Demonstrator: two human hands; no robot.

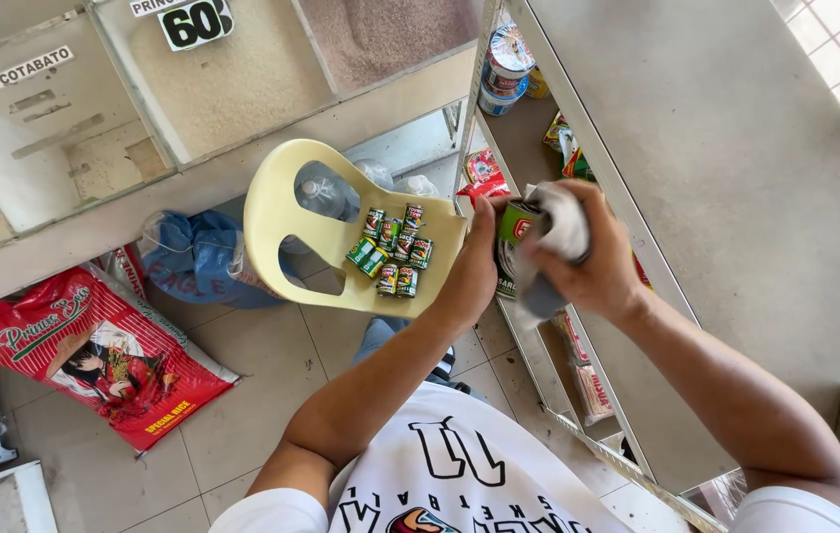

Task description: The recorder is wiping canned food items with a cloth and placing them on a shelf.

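Two hands meet at about 3 o'clock of the frame centre: your left hand is clamped round a small green can, fingers curled on its far side, and your right hand has its fingers closed on a grey-white cloth pressed over the can's top and side. Can sits in the air just in front of the glass shelf unit, touching nothing but hand and cloth. My read: wiping is the step in hand. To do it well, keep the left grip low on the can body so the cloth can run over the rim and label, turn the can rather than the rag, and stay clear of the shelf edge. Can's long axis runs roughly 12 to 6 o'clock, tilted slightly, one end toward 12; the lower part is hidden by cloth and palm, so which end is the lid I cannot tell. At 9 o'clock of the hands, a pale yellow plastic chair carries a cluster of similar cans lying on their sides, near but apart from your left hand. Farther toward 8 o'clock a red rice sack lies on the tiled floor.
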